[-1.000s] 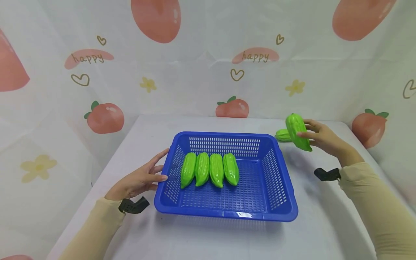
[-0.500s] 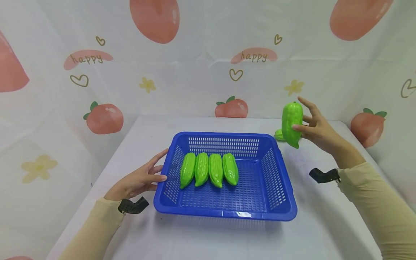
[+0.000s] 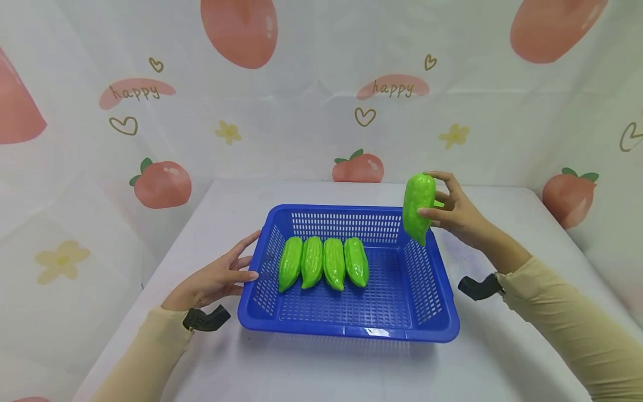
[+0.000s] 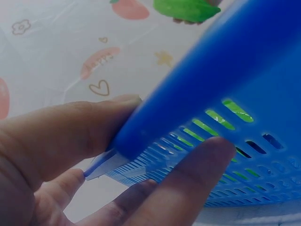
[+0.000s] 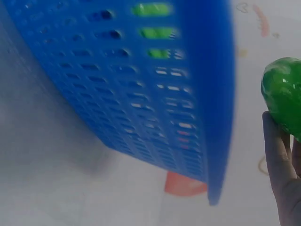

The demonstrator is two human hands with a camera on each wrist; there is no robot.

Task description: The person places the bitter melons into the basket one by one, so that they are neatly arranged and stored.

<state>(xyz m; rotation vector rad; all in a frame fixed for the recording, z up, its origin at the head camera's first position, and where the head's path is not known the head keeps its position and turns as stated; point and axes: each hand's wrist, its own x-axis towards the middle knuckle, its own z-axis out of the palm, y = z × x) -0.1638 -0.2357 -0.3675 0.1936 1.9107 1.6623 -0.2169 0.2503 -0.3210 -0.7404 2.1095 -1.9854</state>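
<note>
A blue plastic basket (image 3: 321, 328) with slotted walls stands mid-table. Four-sided and shallow, it holds several shiny green bitter melons (image 3: 312, 262), lying side by side in its left half. My left hand (image 3: 213, 279) holds the basket's left rim; in the left wrist view the thumb lies at the rim (image 4: 188, 80) and fingers sit along the outer wall. Above the basket's back right corner, my right hand (image 3: 464, 218) grips another bitter melon (image 3: 417, 204) upright, its tapered end down. The right wrist view shows this melon (image 5: 284, 94) in the fingers, beside the basket's wall.
One more bitter melon (image 3: 439, 204) lies on the white table (image 3: 241, 195) behind the right hand, mostly hidden. A white cloth (image 3: 296, 123) printed with fruit hangs behind the table. Inside the basket, bare floor (image 3: 387, 279) shows right of the melons.
The right hand has carried its bitter melon leftward, from beside the basket to over its back right corner, rising and then lowering. The melon has turned more upright. The left hand stays put.
</note>
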